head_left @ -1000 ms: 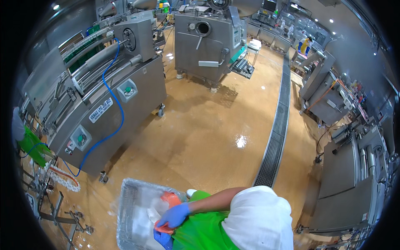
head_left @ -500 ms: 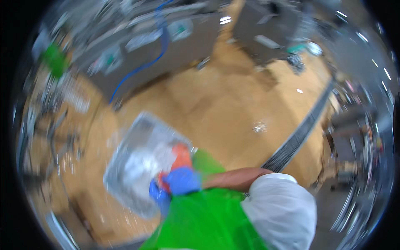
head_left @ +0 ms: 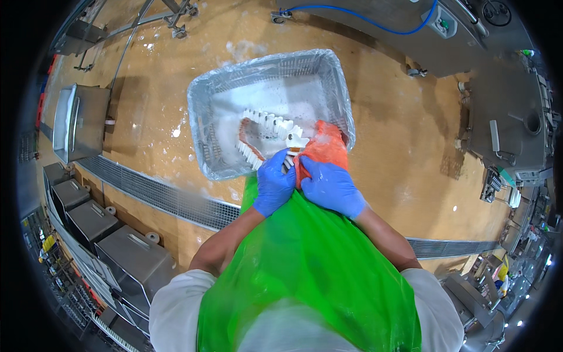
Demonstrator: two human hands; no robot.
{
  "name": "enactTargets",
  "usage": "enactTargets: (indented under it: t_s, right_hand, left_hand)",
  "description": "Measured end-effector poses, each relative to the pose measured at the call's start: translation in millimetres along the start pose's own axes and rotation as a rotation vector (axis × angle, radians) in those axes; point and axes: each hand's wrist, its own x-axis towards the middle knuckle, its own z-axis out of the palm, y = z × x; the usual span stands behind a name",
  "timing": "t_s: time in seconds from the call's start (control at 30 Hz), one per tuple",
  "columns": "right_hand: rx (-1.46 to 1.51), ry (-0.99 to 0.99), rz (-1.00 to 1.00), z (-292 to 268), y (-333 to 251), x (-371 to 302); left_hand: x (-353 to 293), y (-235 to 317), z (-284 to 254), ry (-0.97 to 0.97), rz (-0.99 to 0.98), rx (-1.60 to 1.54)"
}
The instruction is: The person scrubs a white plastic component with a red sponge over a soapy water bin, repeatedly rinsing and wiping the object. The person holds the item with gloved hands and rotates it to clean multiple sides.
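A grey mesh crate lined with clear plastic [head_left: 205, 100] stands on the wet floor and holds foamy water. My left hand [head_left: 273, 183], in a blue glove, grips a white toothed belt-like machine part [head_left: 267, 123] that curves down into the foam. My right hand [head_left: 329, 186], also in a blue glove, presses an orange cloth [head_left: 321, 150] against that part at the crate's near edge. I wear a green plastic apron [head_left: 305, 270] below my arms.
A metal floor drain grate [head_left: 164, 196] runs just below the crate. Steel bins [head_left: 76, 120] and boxes stand at the left. A steel machine with a blue hose [head_left: 375, 23] is beyond the crate, more machines [head_left: 507, 126] at the right.
The view has swung down from the hall to the crate. My hands stay at the crate with the orange cloth; the white toothed part now shows in my left hand.
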Motion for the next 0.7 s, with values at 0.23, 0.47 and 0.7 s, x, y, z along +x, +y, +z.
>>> enactTargets:
  t_s: [0.23,0.47,0.7]
  right_hand:
    - [-0.019,-0.139,0.103,13,6,19]
    - [-0.024,0.016,-0.021,12,2,5]
    - [-0.074,0.07,0.003,21,8,0]
  left_hand:
    - [0,-4,3,0.036,0.102,0.125]
    - [5,3,-4,0.035,0.122,0.024]
    - [6,7,-6,-0.1,0.073,0.064]
